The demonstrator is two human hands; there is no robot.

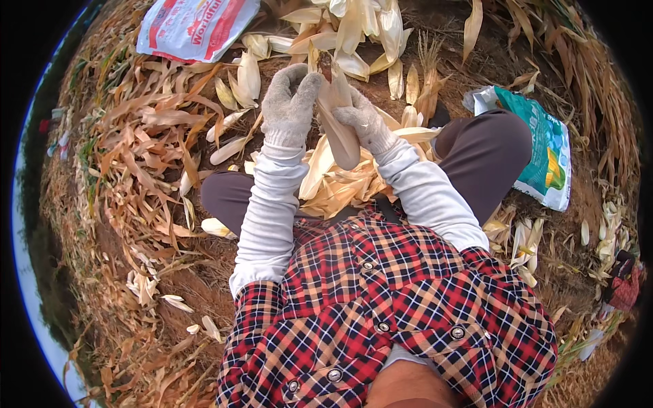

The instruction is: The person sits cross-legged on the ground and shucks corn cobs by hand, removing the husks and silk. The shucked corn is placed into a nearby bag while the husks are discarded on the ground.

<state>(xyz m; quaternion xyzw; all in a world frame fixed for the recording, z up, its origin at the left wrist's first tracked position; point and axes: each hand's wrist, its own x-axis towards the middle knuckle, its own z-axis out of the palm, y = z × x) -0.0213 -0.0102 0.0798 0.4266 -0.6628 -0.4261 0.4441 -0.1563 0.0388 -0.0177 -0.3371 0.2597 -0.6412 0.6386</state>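
An ear of corn in its dry husk (341, 135) is held up before me, its rounded end pointing down toward my lap. My right hand (361, 121), in a pale knit glove, grips the ear from the right side. At the ear's upper left, my gloved left hand (291, 107) has its thumb and forefinger together against the husk edge; the exact pinch is partly hidden. The husk is parted near the top, where a dark reddish patch shows. Loose dry husks (347, 186) are heaped between my folded legs, beneath the ear.
Ahead lie pale husks (357, 30) and a white and red printed sack (199, 28). A green and white sack (543, 148) lies beside my right knee. Dry cornstalks (153, 122) cover the ground at left. Another person (625, 280) is at the far right edge.
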